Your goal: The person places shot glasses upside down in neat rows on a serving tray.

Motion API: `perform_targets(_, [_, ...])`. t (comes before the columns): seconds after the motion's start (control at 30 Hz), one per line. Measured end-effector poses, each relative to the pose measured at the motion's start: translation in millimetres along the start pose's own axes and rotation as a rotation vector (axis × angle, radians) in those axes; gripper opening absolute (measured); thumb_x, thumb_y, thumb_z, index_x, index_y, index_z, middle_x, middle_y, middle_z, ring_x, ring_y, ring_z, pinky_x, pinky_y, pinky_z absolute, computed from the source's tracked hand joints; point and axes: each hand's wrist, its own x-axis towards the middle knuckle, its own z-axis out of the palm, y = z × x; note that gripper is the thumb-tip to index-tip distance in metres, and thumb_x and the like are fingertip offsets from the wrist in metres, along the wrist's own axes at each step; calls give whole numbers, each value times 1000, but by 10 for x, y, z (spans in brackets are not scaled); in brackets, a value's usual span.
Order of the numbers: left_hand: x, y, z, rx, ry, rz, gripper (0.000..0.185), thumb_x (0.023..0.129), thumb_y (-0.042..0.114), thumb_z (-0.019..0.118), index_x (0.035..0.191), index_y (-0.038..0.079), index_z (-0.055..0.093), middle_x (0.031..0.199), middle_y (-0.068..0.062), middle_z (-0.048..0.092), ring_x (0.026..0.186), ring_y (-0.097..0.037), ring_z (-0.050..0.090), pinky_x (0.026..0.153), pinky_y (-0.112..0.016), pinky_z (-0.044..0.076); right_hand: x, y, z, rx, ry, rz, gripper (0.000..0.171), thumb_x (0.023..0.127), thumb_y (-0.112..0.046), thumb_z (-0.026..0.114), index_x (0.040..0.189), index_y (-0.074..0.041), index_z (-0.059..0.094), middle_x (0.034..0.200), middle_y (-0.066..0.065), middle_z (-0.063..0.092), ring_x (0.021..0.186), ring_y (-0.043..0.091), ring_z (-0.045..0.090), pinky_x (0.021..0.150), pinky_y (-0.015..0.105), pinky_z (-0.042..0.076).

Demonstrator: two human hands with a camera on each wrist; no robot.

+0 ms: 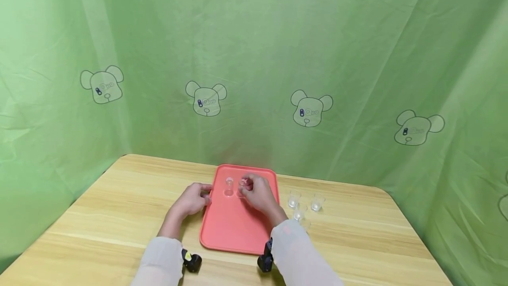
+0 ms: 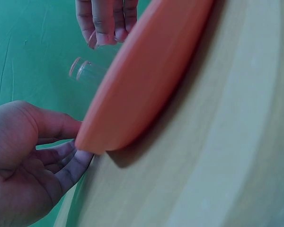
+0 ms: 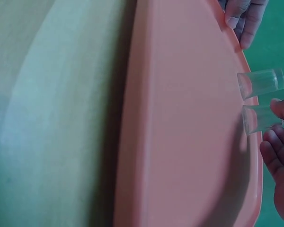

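Two cups [image 3: 261, 83] stand side by side on the tray [image 1: 234, 228] (other cups [image 1: 316, 204] sit to its right).

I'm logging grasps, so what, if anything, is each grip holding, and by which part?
The right grip holds a clear cup by its upper end; the left grip holds the red tray by its left edge.

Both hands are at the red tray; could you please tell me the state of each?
Left hand: pinching the red tray by its left edge.
Right hand: holding a clear cup near its rim.
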Motion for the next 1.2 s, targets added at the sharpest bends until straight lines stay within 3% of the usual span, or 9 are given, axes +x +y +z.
perform_targets(0.27, [-29,6,-17,13,6,-5,50,87,-11,60,137,-9,59,108,-14,71,83,-18,62,64,-29,52,24,-107,-148,-38,-40,-6,38,93,-12,75,127,2,66,102,12,68,92,23,63,85,39,54])
perform_targets(0.47, [-37,7,-25,0,15,-9,51,86,-12,60,137,-10,58,106,-14,71,81,-19,63,62,-30,52,83,-261,-366,-57,-41,-40,40,93,-11,74,129,2,64,112,16,68,100,28,65,90,42,55])
perform_targets(0.7, [-25,-8,-21,-7,13,-4,50,86,-12,61,137,-9,59,108,-13,71,82,-18,63,63,-30,52,79,-378,-651,-80,-19,-89,39,93,-9,74,129,1,65,112,17,68,102,31,66,90,44,56])
perform_targets(1.2, [-27,16,11,15,6,-2,49,87,-11,61,136,-10,59,104,-13,71,79,-18,62,60,-29,50,-131,-219,-1264,-194,17,-190,41,94,-14,73,132,0,64,117,16,68,106,32,65,90,47,56])
